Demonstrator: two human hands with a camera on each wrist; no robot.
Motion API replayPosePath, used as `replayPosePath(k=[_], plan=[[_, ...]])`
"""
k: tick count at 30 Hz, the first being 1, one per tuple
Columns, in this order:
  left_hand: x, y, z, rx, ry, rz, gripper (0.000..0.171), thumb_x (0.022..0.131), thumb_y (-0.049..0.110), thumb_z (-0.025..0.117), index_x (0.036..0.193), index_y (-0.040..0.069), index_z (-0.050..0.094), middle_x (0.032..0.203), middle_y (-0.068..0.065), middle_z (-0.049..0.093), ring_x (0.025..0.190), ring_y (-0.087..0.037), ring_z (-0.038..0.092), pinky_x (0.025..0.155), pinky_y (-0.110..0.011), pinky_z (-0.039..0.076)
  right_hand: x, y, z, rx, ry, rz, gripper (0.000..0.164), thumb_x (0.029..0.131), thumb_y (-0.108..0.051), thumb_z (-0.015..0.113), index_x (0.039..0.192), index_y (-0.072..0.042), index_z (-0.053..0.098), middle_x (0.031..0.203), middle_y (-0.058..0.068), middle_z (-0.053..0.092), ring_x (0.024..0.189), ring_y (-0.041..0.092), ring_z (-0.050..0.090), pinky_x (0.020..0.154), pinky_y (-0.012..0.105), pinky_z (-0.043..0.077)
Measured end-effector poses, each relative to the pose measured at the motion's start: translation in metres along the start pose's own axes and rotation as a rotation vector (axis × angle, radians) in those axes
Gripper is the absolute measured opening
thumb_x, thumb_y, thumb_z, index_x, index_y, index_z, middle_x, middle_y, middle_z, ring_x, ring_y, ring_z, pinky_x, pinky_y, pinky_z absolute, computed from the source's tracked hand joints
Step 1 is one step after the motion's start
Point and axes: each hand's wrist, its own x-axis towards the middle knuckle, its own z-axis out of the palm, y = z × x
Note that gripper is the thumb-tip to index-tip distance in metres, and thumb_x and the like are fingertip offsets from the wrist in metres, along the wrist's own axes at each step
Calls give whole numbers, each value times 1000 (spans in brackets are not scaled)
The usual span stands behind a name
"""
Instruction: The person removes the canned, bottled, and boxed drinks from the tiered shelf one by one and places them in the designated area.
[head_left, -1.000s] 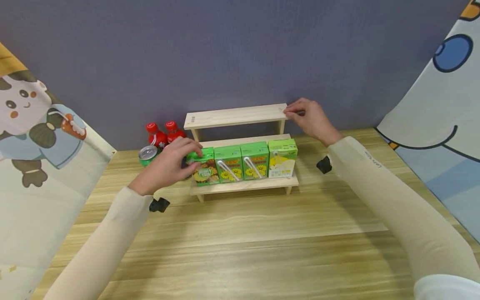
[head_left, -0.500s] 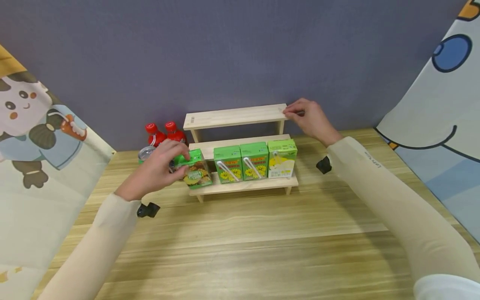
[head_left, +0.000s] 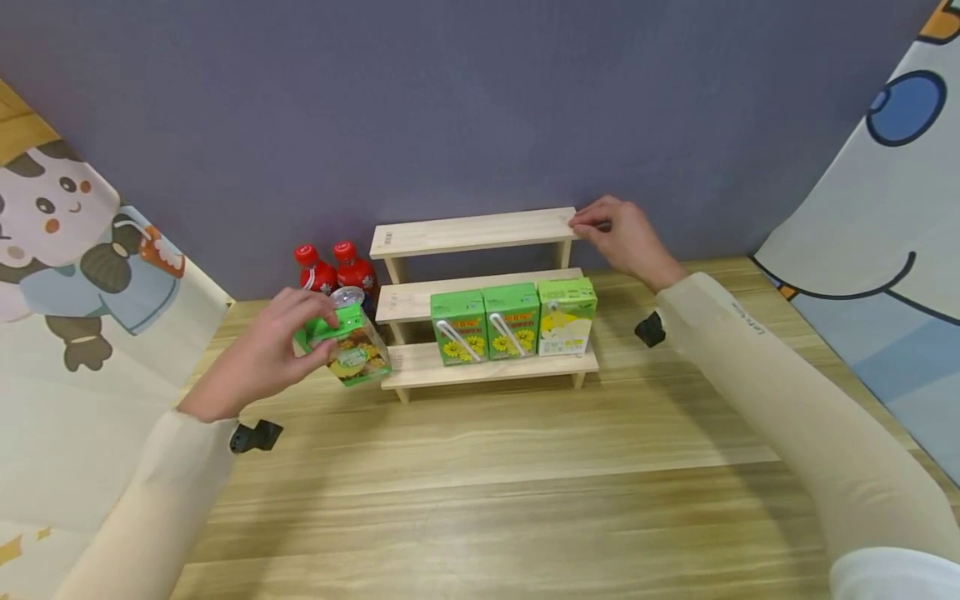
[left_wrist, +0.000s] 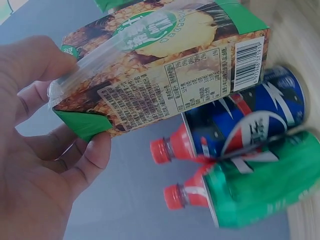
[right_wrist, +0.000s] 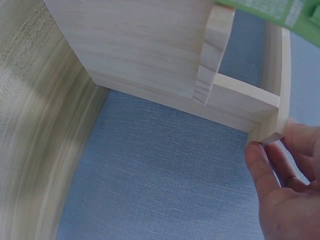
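My left hand (head_left: pixel 266 354) grips a green juice carton (head_left: pixel 358 354) by its top end, off the left end of the lowest tier. In the left wrist view the carton (left_wrist: pixel 165 70) is tilted, showing a pineapple picture, a barcode and a straw in clear wrap. At the upper right, my right hand (head_left: pixel 624 242) pinches the right end of the top tier of a wooden three-tier shelf (head_left: pixel 468 235). The right wrist view has thumb and fingers of this hand (right_wrist: pixel 290 180) at the board's corner. Two green cartons (head_left: pixel 484 321) and a yellow-green one (head_left: pixel 567 321) stand on the lowest tier.
Left of the shelf stand two red-capped bottles (head_left: pixel 354 271), partly behind a blue can (left_wrist: pixel 250 120) and a green can (left_wrist: pixel 265 180). A grey-blue wall (head_left: pixel 480 108) rises behind the shelf. Cartoon-printed panels (head_left: pixel 112 275) flank the wooden table (head_left: pixel 480 483).
My left hand has lifted the pineapple carton off the left end of the lowest tier and carried it left, tilting it. The right hand has stayed at the top tier's corner.
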Motion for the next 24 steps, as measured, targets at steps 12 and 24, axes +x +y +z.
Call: replayPosePath(k=[12,24], plan=[[-25,-20,-5,44,-18,-95,26,73,-2,73,89,11,58,100,-4,58,95,-22,49,76,-39,39,2,0,1,-9,8,8,22,94,-14,59,109,-1,69,113,11,57,103,25,53,88,40,46],[-31,-35,24,34,-97,-163,23,74,-1,73,89,11,60,98,-1,55,95,-20,48,78,-40,45,2,-1,2,5,-3,9,22,94,-13,59,109,0,68,112,11,57,105,26,52,90,40,45]])
